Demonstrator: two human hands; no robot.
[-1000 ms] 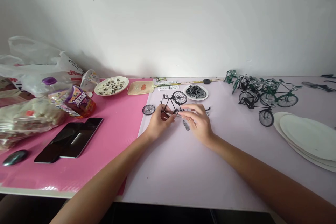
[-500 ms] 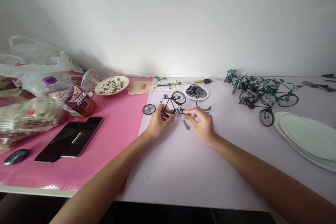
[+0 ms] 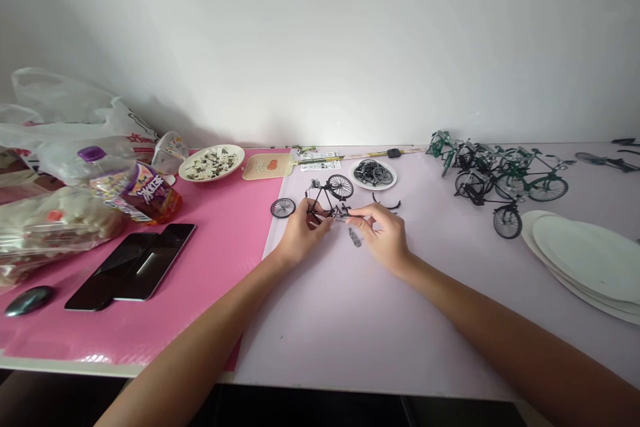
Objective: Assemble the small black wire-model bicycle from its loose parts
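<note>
Between my hands is a black model bicycle (image 3: 326, 199) with one spoked wheel (image 3: 341, 187) fitted at its far end. My left hand (image 3: 302, 232) is closed around the near-left part of its frame. With thumb and forefinger my right hand (image 3: 379, 233) pinches a small thin part at the bicycle's right side; what it is I cannot make out. A loose spoked wheel (image 3: 283, 207) lies left of my left hand. A small dark grey part (image 3: 355, 237) rests just below the right fingertips. Beyond that hand lie curved black strips (image 3: 387, 204).
A white plate (image 3: 353, 181) of black wheels stands behind the bicycle. Several green and black model bicycles (image 3: 537, 180) crowd the back right, near stacked white plates (image 3: 585, 253). On the left are a drink bottle (image 3: 137, 190), two phones (image 3: 145, 267) and a bowl of small parts (image 3: 186, 172).
Both hands keep their grip on the bicycle, almost unmoved. The whole view has shifted very slightly.
</note>
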